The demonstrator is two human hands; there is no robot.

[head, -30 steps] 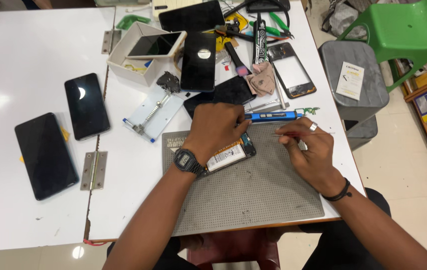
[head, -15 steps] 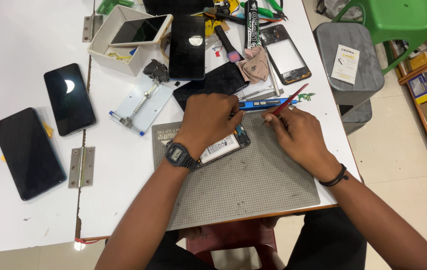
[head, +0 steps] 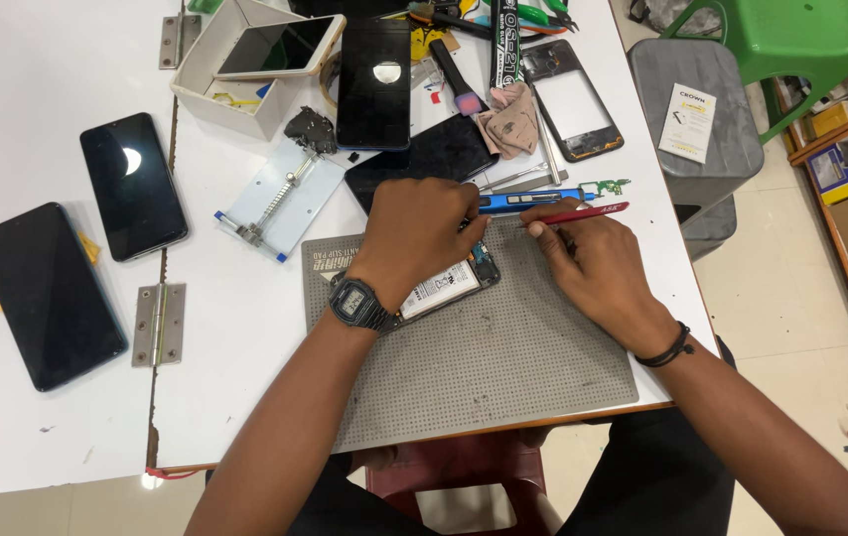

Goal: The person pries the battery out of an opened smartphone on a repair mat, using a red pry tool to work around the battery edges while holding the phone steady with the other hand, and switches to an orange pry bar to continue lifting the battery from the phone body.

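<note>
Opened phone [head: 441, 288], flat, battery exposed, on dimpled grey rubber mat [head: 503, 367]. Left hand [head: 414, 238] fingers press it down; right hand [head: 593, 263] fingers pinch slim red tool [head: 583, 213].

A white bench [head: 27, 89] is carrying the work, with a seam and two metal hinges [head: 158, 324] running down its left part. A grey perforated mat [head: 484, 367] is lying at the near edge. Two dark phones [head: 133, 185] are lying face up at the left. A metal clamp fixture [head: 280, 197], an open white box [head: 235, 94] and a blue tool [head: 528, 201] are sitting further back.
</note>
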